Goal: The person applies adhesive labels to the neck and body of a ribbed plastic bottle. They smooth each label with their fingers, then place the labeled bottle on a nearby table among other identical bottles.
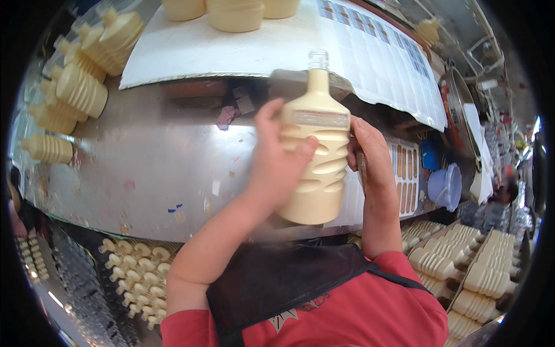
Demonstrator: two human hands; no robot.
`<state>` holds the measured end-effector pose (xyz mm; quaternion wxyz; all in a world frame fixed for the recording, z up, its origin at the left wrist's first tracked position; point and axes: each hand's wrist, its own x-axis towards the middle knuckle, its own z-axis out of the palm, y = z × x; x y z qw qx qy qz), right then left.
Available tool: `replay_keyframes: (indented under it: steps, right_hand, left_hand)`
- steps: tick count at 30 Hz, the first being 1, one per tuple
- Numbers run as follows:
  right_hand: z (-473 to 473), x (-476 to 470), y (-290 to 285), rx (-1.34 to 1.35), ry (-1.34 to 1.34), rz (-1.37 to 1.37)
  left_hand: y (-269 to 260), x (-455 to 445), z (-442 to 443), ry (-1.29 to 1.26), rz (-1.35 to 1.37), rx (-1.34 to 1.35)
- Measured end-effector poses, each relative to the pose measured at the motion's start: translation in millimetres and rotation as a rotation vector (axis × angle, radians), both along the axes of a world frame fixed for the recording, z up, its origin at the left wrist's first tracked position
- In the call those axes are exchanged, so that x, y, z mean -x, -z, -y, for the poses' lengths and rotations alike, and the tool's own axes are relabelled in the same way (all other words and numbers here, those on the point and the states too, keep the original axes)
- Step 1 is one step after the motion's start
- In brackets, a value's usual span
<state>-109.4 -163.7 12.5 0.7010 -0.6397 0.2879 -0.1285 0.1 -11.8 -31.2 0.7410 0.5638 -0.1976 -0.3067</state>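
A cream bottle [318, 178] with wavy grooves and a clear threaded neck [318, 59] stands upright in the picture over the metal worktable. Across its shoulder runs a narrow label strip [321, 118]; its details are blurred. My left hand [279, 152] grips the bottle's left side, thumb across the front and fingers partly hidden behind. At the right edge, the fingers of my right hand [368, 141] are curled close to the bottle near the label's end. A thin brown-edged flat piece [362, 173] shows along that palm; what it is stays unclear.
Several cream bottles [82, 89] line the worktable's [164, 152] left side. A white board [208, 52] and label sheets [377, 56] lie behind. On the right are a gold label sheet [406, 178] and a lilac bucket [444, 186]. Stacked bottles [490, 264] fill the lower right.
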Motion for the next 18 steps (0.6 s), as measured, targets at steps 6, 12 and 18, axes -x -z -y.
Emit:
replay_keyframes:
  steps: [6,12,18]
  right_hand:
    - [-2.4,-1.1,-12.5,-0.095,-0.031,0.057]
    - [0.5,4.3,-6.8,-0.135,-0.047,0.111]
    - [11.0,1.8,6.4,-0.053,-0.012,0.158]
  left_hand:
    - [-7.2,-3.7,-5.3,0.052,-0.283,0.131]
    - [-1.9,-5.4,-4.1,0.081,-0.284,0.163]
    - [-8.8,-8.6,1.3,0.046,-0.176,0.121]
